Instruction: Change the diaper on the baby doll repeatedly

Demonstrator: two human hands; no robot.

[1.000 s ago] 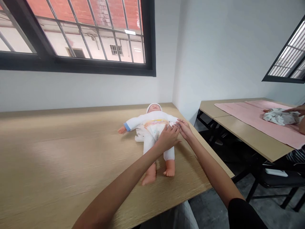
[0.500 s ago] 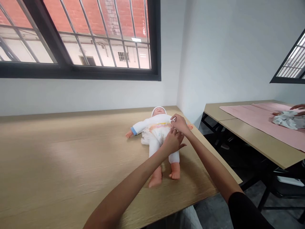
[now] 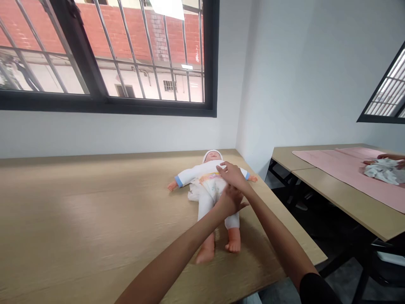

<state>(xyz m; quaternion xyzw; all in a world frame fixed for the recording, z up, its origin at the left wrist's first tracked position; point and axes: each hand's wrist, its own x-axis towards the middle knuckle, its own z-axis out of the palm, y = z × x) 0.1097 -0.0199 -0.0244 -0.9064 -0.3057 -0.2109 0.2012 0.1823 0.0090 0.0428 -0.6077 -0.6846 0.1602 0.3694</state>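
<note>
A baby doll (image 3: pixel 205 202) in a white suit and white cap lies on its back on the wooden table (image 3: pixel 79 219), head toward the wall. A printed diaper (image 3: pixel 211 185) covers its belly. My left hand (image 3: pixel 230 200) rests on the doll's hip at the diaper's right side, thumb out, fingers hidden under the right hand. Lying across the doll's waist, my right hand (image 3: pixel 231 174) presses flat on the top edge of the diaper with its fingers stretched out.
A second table (image 3: pixel 332 185) stands to the right with a pink cloth (image 3: pixel 344 173) on it. Another person's hands (image 3: pixel 387 158) touch a crumpled patterned cloth (image 3: pixel 381 171) there. A barred window (image 3: pixel 104 55) fills the wall behind. A gap with dark floor separates the tables.
My right hand has moved from the doll's right side, where it pinched a diaper tab, to lie flat across the waist. The view has tilted up a little.
</note>
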